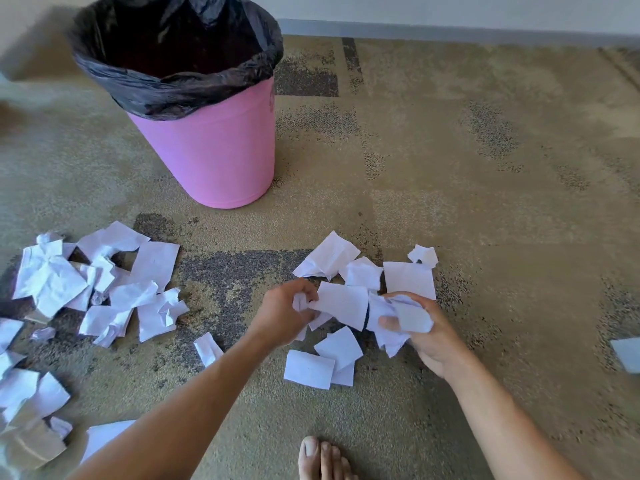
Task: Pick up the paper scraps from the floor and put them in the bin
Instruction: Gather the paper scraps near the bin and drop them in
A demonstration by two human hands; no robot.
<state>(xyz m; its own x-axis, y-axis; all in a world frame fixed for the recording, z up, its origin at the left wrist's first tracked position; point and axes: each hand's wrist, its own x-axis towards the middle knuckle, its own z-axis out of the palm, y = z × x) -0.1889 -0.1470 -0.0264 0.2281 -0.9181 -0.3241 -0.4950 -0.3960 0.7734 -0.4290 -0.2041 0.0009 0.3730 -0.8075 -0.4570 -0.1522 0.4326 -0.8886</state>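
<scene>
A pink bin lined with a black bag stands upright on the carpet at the upper left, its mouth open. White paper scraps lie in a cluster in front of me. My left hand is closed around a few scraps at the cluster's left side. My right hand grips a crumpled bunch of scraps at its right side. Both hands sit low over the carpet, well below and right of the bin. A larger heap of scraps lies at the left.
More scraps spread along the left edge, with a brown cardboard piece at the bottom left. One scrap lies at the right edge. My bare foot shows at the bottom. A wall and skirting run along the top.
</scene>
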